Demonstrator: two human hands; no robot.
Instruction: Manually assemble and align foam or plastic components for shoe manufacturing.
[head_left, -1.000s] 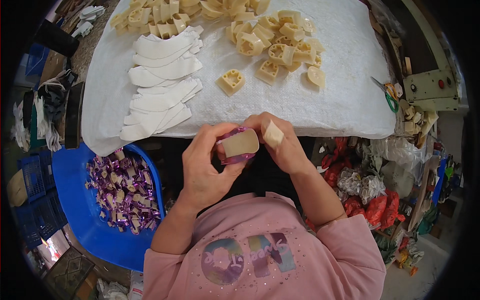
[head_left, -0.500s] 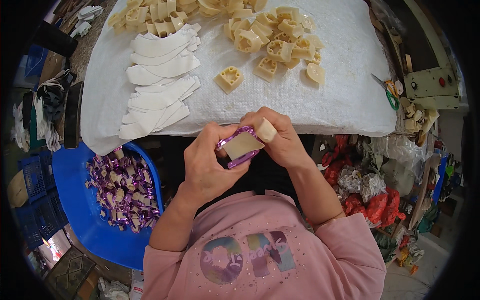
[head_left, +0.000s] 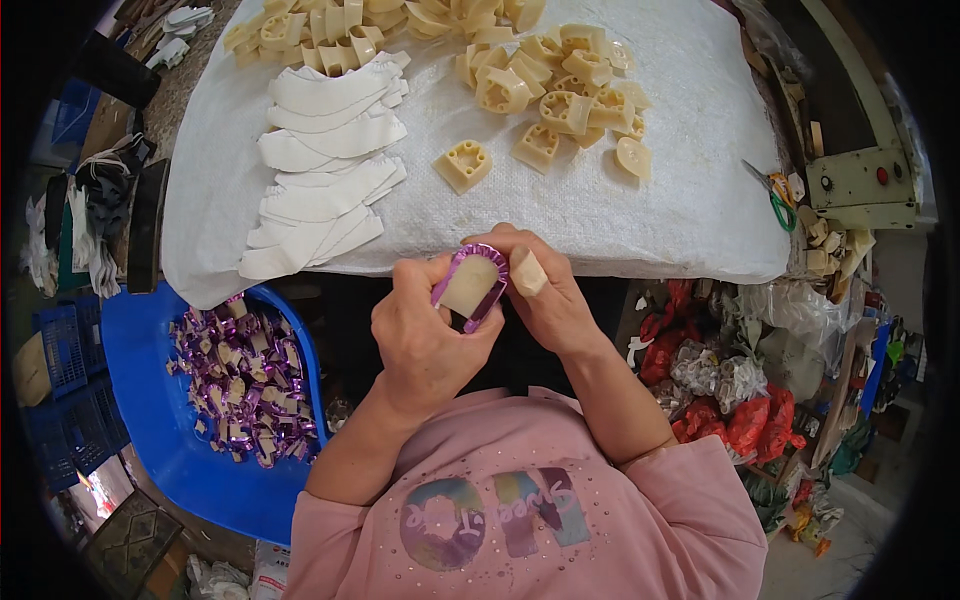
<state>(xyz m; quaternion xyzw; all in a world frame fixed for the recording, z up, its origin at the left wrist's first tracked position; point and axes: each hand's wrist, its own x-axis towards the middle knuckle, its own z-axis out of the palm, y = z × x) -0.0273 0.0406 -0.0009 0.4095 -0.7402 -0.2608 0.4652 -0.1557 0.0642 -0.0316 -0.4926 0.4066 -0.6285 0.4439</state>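
Note:
Between my hands, just off the near edge of the covered table, is a shoe heel with shiny purple wrapping around its sides and a pale, flat, rounded face turned up. My left hand grips it with fingers and thumb on either side. My right hand is closed against its right and upper rim, the fingers partly hidden behind it. A beige cover sits on the right thumb. Closest on the table are a bare cream plastic heel and overlapping white curved strips.
More cream heels are heaped at the back of the white woven cover. Scissors with green and orange handles lie at the right edge. A blue basin of purple-wrapped pieces stands at lower left; red bags lie at right.
The heel has been turned in my hands, so its rounded, pleated purple rim now points up and away from me. My right hand has shifted slightly along its edge.

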